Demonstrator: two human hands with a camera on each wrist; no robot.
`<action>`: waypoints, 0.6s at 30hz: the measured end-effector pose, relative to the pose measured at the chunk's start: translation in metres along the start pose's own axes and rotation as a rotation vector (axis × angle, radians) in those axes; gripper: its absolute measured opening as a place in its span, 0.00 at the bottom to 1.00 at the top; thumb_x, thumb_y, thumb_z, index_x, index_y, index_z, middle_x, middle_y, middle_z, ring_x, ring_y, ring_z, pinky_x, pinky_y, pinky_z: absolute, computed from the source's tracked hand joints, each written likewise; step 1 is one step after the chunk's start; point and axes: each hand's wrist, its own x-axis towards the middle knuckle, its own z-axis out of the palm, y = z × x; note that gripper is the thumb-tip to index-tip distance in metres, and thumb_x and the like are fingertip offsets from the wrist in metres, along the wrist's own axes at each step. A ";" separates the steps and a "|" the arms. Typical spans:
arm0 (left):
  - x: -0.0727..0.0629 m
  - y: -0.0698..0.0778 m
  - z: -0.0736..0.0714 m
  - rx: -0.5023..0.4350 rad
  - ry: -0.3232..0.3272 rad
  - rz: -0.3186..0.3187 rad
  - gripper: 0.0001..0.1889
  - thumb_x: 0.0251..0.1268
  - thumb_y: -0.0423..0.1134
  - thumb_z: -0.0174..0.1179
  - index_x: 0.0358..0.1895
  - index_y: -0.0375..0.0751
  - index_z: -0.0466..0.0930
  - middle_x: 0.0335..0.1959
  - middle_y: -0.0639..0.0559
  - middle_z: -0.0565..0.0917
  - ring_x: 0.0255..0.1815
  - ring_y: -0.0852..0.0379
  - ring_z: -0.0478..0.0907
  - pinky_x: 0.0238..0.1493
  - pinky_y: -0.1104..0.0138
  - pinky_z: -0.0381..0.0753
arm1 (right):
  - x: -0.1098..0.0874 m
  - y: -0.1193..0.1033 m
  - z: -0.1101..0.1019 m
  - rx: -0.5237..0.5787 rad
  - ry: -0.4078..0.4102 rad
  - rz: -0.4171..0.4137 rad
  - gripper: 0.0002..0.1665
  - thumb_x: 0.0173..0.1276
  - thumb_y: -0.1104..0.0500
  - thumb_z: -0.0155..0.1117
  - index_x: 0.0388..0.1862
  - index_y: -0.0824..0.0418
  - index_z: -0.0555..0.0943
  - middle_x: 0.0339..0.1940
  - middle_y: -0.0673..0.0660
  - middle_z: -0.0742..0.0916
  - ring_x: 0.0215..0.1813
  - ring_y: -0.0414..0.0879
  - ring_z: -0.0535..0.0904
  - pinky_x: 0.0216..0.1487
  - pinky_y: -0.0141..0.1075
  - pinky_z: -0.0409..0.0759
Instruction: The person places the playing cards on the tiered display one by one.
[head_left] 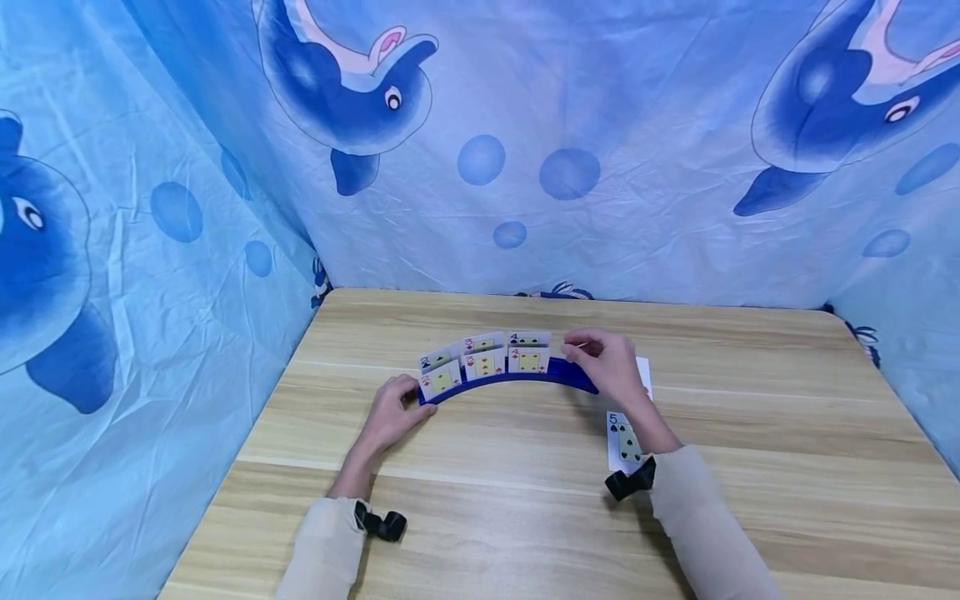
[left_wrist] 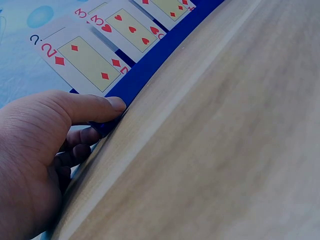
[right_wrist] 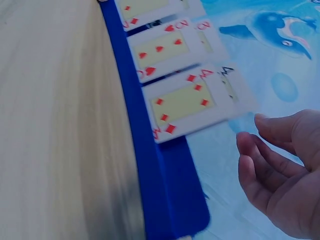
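Note:
A curved blue card holder (head_left: 495, 380) bears playing cards in two rows. Its front row has a two of diamonds (left_wrist: 89, 62), a three of hearts (right_wrist: 159, 49) and a four of diamonds (right_wrist: 182, 102). Behind them stand a black two (head_left: 440, 356), a red three (head_left: 483, 342) and a black four (head_left: 529, 338). My left hand (head_left: 390, 412) grips the holder's left end, thumb along its front edge. Near the black four, my right hand (head_left: 606, 362) hovers behind the holder's bare right end; its fingers are loosely bent with nothing between them.
On the wooden table (head_left: 480, 500), a five of spades (head_left: 622, 442) lies partly hidden under my right wrist. Another white card (head_left: 645, 373) shows behind that forearm. A blue dolphin-print curtain (head_left: 510, 250) hangs around the table's back and sides.

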 end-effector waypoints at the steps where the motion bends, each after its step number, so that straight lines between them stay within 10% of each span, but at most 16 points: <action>1: 0.000 0.000 0.000 -0.005 0.000 0.002 0.17 0.53 0.36 0.73 0.46 0.34 0.86 0.46 0.42 0.86 0.49 0.49 0.77 0.52 0.59 0.75 | -0.001 0.001 -0.003 0.001 0.006 0.002 0.12 0.68 0.60 0.69 0.48 0.62 0.87 0.42 0.61 0.91 0.37 0.50 0.88 0.37 0.26 0.80; 18: 0.001 0.000 0.000 -0.006 0.000 0.006 0.17 0.54 0.36 0.74 0.46 0.33 0.85 0.46 0.41 0.85 0.49 0.48 0.77 0.52 0.59 0.75 | -0.014 0.021 -0.050 -0.048 0.080 0.044 0.13 0.69 0.58 0.68 0.49 0.63 0.86 0.45 0.62 0.90 0.34 0.27 0.79 0.36 0.21 0.78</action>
